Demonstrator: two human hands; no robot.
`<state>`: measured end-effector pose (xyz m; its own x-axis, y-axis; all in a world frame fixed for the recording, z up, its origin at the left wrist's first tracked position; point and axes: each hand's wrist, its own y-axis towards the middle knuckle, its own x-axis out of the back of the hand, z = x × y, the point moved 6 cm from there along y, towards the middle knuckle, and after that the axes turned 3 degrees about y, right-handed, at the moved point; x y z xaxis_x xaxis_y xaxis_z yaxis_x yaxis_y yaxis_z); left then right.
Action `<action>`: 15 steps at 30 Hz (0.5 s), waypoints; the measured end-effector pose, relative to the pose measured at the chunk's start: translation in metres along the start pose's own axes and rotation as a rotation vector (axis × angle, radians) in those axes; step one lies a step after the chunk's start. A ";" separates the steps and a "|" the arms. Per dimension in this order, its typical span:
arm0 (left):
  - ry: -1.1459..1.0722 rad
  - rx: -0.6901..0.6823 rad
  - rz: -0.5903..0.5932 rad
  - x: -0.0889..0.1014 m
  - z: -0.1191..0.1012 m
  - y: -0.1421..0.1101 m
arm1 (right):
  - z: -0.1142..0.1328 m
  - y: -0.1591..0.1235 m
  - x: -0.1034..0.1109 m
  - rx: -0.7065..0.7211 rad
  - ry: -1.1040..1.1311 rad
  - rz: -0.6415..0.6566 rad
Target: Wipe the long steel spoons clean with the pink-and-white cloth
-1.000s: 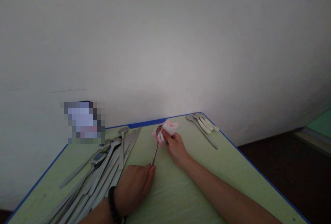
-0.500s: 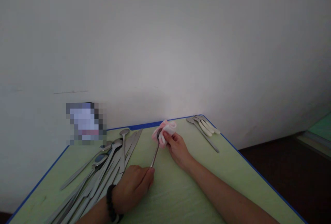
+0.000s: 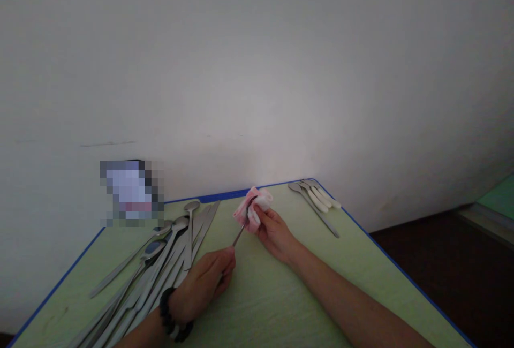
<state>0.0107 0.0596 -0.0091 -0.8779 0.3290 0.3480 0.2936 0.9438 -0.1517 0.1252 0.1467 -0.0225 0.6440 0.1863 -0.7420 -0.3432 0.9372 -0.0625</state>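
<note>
My left hand (image 3: 209, 275), with a dark beaded bracelet at the wrist, is closed around the handle end of a metal spoon (image 3: 240, 234). The spoon slants up and away, and its bowl is partly wrapped by a pink and white cloth (image 3: 244, 213). My right hand (image 3: 275, 233) pinches that cloth against the bowl, thumb on top. Left of my left hand lies a pile of metal cutlery: several long-handled spoons (image 3: 191, 207) and several table knives (image 3: 209, 222).
At the table's far right corner lie another metal spoon (image 3: 317, 211) and several pieces of cutlery with cream handles (image 3: 320, 199). A pixelated upright object (image 3: 130, 190) leans at the wall by the back left. The green table (image 3: 281, 305) has a blue edge and meets the wall.
The spoon has turned in my left hand, so its bowl now appears edge-on in the cloth. My left hand has shifted slightly up and left; the right hand keeps pinching the cloth.
</note>
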 end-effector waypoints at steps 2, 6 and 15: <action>0.095 -0.021 -0.007 -0.001 -0.002 -0.001 | 0.000 -0.001 -0.001 -0.002 -0.001 -0.011; 0.115 -0.019 -0.003 -0.002 -0.006 -0.001 | 0.000 -0.002 -0.001 -0.002 0.006 -0.035; -0.019 0.039 0.029 -0.003 -0.007 -0.002 | 0.001 -0.003 0.000 -0.017 -0.014 -0.064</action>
<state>0.0157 0.0569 -0.0037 -0.8762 0.3552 0.3258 0.3043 0.9319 -0.1975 0.1268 0.1445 -0.0223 0.6743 0.1300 -0.7269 -0.3120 0.9423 -0.1210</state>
